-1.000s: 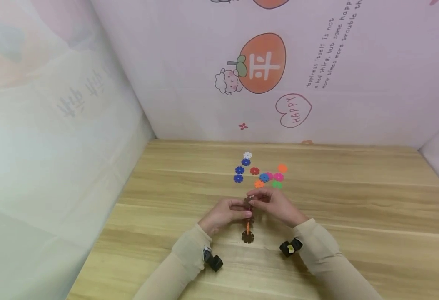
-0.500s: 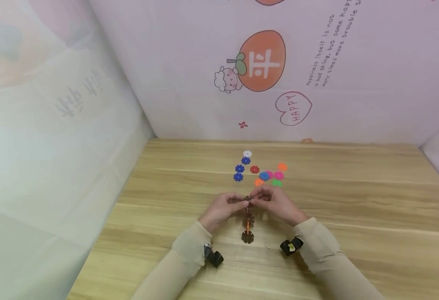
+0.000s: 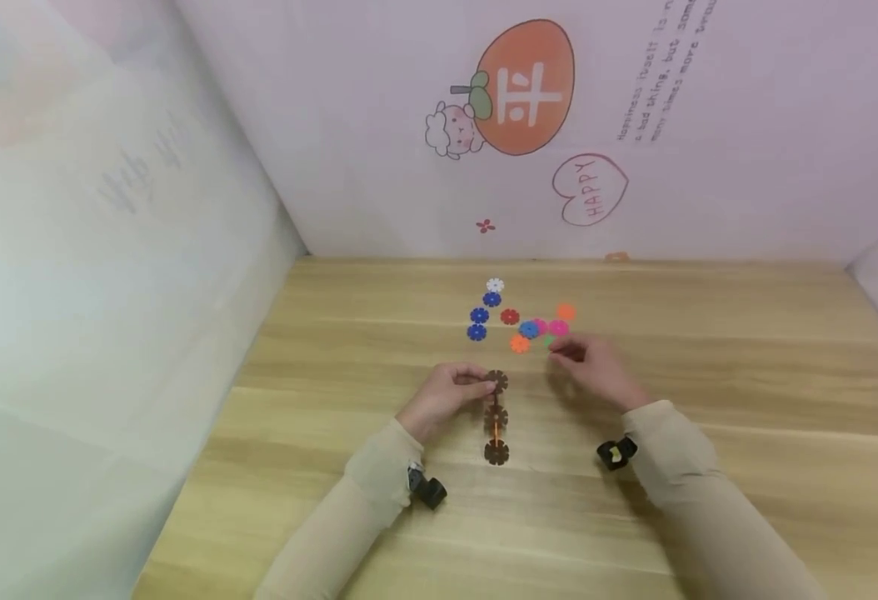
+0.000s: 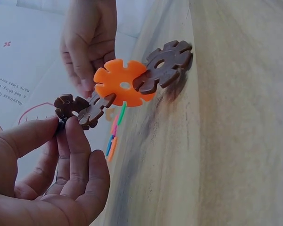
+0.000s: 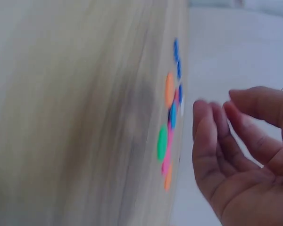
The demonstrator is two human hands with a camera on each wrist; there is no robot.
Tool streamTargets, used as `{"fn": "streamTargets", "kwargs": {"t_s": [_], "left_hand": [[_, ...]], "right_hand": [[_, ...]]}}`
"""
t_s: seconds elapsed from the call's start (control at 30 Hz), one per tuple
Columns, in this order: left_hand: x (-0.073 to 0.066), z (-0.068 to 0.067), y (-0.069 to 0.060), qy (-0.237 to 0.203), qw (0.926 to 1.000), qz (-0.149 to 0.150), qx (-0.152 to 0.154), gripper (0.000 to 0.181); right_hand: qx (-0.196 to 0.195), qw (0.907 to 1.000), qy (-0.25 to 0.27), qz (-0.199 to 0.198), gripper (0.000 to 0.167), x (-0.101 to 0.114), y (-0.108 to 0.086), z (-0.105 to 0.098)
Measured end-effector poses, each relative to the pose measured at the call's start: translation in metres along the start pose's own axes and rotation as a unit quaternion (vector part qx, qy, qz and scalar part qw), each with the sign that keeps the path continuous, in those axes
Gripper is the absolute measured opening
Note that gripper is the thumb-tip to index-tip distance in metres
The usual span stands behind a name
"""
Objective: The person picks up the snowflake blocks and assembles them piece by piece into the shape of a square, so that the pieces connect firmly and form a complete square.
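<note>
Your left hand (image 3: 444,398) pinches the far end of the brown-and-orange disc chain (image 3: 496,417) over the counter (image 3: 521,533), probably to steady it; your right hand (image 3: 595,367), empty with fingers loosely bent, hangs near the loose discs (image 3: 529,330), seemingly spread for easy reach.

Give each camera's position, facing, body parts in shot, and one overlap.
Head: worn on head, facing forward and down at table; left hand, right hand, sleeves.
Left wrist: on that wrist, facing disc chain; both hands.
Right wrist: on that wrist, facing loose discs; right hand only.
Head and left wrist both show the disc chain.
</note>
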State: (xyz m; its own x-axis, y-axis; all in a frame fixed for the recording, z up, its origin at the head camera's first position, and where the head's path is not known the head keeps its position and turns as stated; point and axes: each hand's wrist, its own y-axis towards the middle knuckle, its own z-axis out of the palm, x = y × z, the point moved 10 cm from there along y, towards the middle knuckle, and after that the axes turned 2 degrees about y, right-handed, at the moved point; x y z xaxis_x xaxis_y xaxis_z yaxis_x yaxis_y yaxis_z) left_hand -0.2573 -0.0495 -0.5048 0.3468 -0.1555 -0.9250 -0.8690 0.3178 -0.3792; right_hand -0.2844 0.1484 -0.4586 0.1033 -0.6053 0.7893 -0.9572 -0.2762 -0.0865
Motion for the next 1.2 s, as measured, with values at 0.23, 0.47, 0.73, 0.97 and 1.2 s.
{"fn": "streamTargets", "kwargs": {"t_s": [0.23, 0.47, 0.73, 0.97, 1.2], "left_hand": [[-0.015, -0.003, 0.008, 0.03, 0.9995, -0.001, -0.005, 0.025], [-0.037, -0.007, 0.021, 0.053, 0.9985, 0.01, -0.005, 0.023], [-0.039, -0.004, 0.024, 0.063, 0.9975, 0.033, 0.0, 0.02], [-0.016, 0.002, 0.018, 0.057, 0.9978, 0.032, -0.004, 0.02], [-0.02, 0.006, 0.019, 0.034, 0.9982, 0.05, -0.006, 0.019]], "right_hand": [[-0.029, 0.9964, -0.077, 0.021, 0.033, -0.006, 0.01, -0.039], [-0.021, 0.9939, -0.101, 0.041, 0.045, -0.01, 0.039, -0.05], [-0.035, 0.99, -0.116, 0.072, 0.047, -0.018, 0.057, -0.038], [-0.062, 0.9902, -0.115, 0.049, 0.032, -0.026, 0.05, -0.013], [-0.064, 0.993, -0.096, 0.025, 0.026, -0.022, 0.039, -0.015]]}}
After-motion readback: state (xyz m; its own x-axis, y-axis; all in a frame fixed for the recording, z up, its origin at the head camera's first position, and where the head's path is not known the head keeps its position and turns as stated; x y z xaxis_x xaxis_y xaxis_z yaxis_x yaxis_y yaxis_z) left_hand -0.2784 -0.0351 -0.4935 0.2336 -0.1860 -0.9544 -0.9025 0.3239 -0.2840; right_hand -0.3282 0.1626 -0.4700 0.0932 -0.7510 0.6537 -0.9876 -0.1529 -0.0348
